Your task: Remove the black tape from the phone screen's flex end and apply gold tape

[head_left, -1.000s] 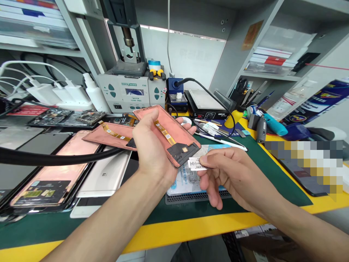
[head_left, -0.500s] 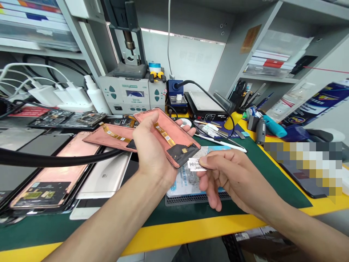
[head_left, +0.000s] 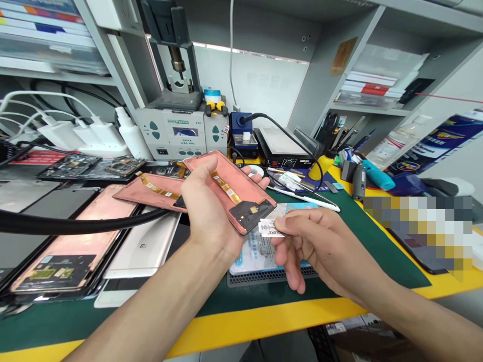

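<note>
My left hand (head_left: pixel 211 211) is wrapped round a phone screen panel (head_left: pixel 241 183), its pink back facing up, with a gold flex cable and a black lower part. Another pink panel (head_left: pixel 151 190) with a similar cable lies just left of this hand. Between the thumb and fingers of my right hand (head_left: pixel 302 231) is a thin razor blade (head_left: pixel 267 228). The blade is beside the lower right corner of the held panel; whether they touch, I cannot tell. Under both hands lies a white and blue packet (head_left: pixel 252 256) on a black perforated tray.
Several phone panels (head_left: pixel 68 236) and a white phone back (head_left: pixel 143 246) lie at the left, crossed by a thick black cable (head_left: pixel 75 222). Behind stand a grey soldering station (head_left: pixel 181 133) and a flat device (head_left: pixel 283 146). Tools and bottles stand at the right.
The whole view has shifted very slightly. Both hands keep the same hold on the panel and the blade.
</note>
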Motion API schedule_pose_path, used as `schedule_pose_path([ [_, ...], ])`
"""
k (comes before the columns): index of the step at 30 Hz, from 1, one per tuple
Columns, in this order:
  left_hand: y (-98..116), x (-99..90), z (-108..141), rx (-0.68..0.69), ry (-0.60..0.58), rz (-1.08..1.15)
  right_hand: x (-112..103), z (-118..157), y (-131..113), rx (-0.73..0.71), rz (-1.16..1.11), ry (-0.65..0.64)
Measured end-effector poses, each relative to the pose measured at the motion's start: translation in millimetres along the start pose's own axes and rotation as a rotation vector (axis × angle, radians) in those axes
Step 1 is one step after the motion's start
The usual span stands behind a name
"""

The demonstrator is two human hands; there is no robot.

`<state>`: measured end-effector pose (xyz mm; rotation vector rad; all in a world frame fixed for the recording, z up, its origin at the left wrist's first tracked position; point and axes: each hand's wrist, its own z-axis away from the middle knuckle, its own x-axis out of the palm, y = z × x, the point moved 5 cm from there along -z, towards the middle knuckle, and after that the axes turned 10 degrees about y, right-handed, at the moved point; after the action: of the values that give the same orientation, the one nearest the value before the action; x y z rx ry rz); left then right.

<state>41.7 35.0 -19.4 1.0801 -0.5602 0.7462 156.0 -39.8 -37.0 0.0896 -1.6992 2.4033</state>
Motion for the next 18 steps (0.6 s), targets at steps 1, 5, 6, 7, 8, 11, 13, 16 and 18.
schedule_pose_path([
  [1,-0.1,-0.2,-0.4,-0.002,0.004,0.004,0.4,-0.3,0.0,-0.002,-0.009,-0.007],
  [5,0.6,0.9,-0.3,0.004,-0.024,0.027,1.1,-0.6,-0.5,-0.012,-0.026,-0.022],
  [6,1.1,1.2,0.1,0.011,-0.033,0.025,1.0,-0.4,-0.4,-0.012,-0.025,-0.023],
  [7,1.9,1.3,0.7,0.024,-0.038,0.021,0.8,-0.1,-0.4,-0.014,-0.024,-0.024],
  [8,2.6,1.3,1.2,0.036,-0.039,0.014,0.5,0.4,-0.2,-0.015,-0.024,-0.026],
  [11,3.8,1.4,2.9,0.06,-0.038,0.004,0.2,1.5,0.4,-0.022,-0.021,-0.042],
  [13,4.0,1.5,3.3,0.068,-0.034,0.009,0.3,1.8,0.8,-0.026,-0.023,-0.055],
  [16,4.4,1.6,2.7,0.075,-0.025,0.014,0.5,1.3,0.9,-0.029,-0.029,-0.067],
  [18,3.9,2.1,2.1,0.063,-0.03,0.016,0.4,0.9,0.4,-0.033,-0.029,-0.067],
])
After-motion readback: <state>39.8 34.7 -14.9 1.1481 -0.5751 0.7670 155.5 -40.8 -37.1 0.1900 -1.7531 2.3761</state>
